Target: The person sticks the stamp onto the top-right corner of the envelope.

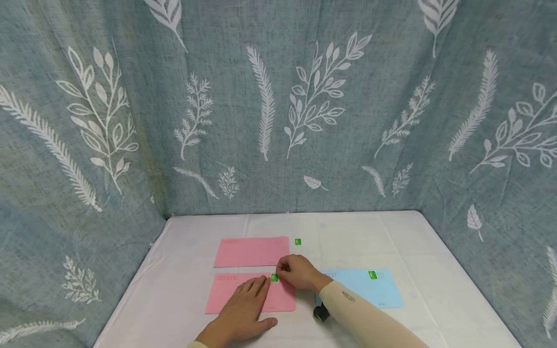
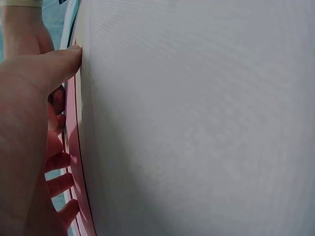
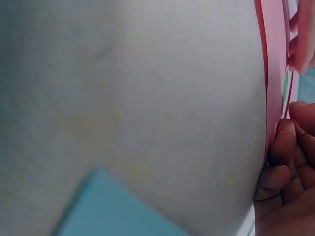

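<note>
The small green rectangular paper stamp lies near the upper right corner of the lower pink rectangular paper envelope, just beside the left forefinger. The right hand has its fingers curled, and the thumb and forefinger seem to pinch the stamp's right edge; the left hand is spread, its straight fingers resting on the envelope and its thumb reaching past the lower edge. The stamp should be very light and thin, likely to bend, crease or tear, so a gentle fingertip hold at the edge or a corner suits it. The envelope looks light, smooth and flexible, and probably slides easily on the white cloth-covered surface, so a flat palm or steadying fingers near its middle serve best. The contact itself is hard to make out: the right fingertips cover the stamp's edge, and the right wrist view shows only a green sliver. The right forearm hides part of the pale blue rectangular paper envelope and a small black object, whose nature is unclear.
</note>
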Tool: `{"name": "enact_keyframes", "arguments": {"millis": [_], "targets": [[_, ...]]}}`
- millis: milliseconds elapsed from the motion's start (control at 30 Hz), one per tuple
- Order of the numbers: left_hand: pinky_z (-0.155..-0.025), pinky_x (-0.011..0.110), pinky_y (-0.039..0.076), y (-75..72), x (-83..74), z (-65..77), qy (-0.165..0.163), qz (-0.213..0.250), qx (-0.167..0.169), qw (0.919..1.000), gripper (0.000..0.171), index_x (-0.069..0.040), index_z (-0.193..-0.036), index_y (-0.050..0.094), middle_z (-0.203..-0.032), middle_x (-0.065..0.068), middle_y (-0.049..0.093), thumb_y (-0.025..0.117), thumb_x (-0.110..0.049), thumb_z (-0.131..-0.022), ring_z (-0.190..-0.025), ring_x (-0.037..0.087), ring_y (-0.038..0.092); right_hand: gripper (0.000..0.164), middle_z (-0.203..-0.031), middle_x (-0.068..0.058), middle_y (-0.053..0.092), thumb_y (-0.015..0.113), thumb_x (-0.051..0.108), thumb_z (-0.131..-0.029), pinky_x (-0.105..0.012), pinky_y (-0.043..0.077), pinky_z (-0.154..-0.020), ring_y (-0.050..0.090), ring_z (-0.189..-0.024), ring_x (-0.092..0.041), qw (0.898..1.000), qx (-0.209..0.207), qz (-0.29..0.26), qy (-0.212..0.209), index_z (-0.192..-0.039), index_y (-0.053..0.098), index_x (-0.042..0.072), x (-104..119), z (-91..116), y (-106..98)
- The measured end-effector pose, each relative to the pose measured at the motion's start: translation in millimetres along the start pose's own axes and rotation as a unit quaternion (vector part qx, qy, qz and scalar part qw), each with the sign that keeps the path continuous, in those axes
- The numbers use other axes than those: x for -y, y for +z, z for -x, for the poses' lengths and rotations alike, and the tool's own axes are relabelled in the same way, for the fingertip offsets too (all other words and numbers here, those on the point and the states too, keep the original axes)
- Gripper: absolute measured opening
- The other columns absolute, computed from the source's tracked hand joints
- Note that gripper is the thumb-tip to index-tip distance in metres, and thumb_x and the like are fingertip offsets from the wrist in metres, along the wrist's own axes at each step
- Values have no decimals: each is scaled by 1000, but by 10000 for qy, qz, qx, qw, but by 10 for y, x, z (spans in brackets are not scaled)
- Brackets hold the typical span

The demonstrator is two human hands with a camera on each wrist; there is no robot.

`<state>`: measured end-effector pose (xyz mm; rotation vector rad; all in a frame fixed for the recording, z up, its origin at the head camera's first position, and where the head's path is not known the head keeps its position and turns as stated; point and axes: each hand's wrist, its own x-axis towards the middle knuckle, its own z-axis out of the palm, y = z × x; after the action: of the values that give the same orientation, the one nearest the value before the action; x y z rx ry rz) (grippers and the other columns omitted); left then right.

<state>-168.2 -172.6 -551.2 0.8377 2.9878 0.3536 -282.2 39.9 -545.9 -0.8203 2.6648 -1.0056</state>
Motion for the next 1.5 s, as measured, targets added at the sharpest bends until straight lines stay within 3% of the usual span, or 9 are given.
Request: {"name": "enact_keyframes", "arguments": {"millis": [633, 867, 933, 1233, 1500], "targets": [[-121, 60, 36, -8, -51, 27, -75, 196, 3, 9998, 99, 8, -162, 41, -169, 23, 38, 61, -67, -100, -154, 40, 38, 14, -81, 10, 62, 73, 13, -103, -26, 50, -70, 56, -75, -8, 9999, -125, -35, 78, -90, 73, 18, 39, 65, -3], [-117, 64, 39, -32, -35, 12, -34, 612, -494, 9969, 92, 11, -160, 43, -166, 28, 40, 60, -61, -104, -151, 47, 41, 13, -82, 9, 64, 72, 11, -103, -25, 51, -66, 57, -74, -8, 9991, -170, -373, 127, -92, 74, 17, 16, 85, 2], [-118, 65, 38, -44, -26, -8, -60, 669, -506, 9965, 92, 10, -160, 42, -166, 28, 39, 59, -61, -105, -151, 49, 40, 13, -82, 8, 65, 71, 10, -102, -25, 51, -64, 57, -74, -9, 9982, -162, -552, 154, -92, 74, 17, 9, 90, -2], [-121, 66, 33, -128, 85, -177, -376, 910, -232, 9949, 88, 10, -161, 41, -170, 25, 34, 59, -57, -107, -157, 46, 31, 8, -86, 10, 67, 75, 14, -103, -26, 54, -69, 60, -78, -9, 9963, -374, -778, -8, -97, 77, 18, -52, 80, -55], [-124, 63, 30, -211, 231, -455, -459, 626, 29, 9970, 87, 9, -162, 39, -171, 25, 33, 58, -56, -108, -159, 44, 30, 4, -85, 7, 66, 76, 19, -104, -29, 53, -70, 61, -75, -10, 9947, -738, -719, 46, -105, 77, 15, -123, 81, -258]]}}
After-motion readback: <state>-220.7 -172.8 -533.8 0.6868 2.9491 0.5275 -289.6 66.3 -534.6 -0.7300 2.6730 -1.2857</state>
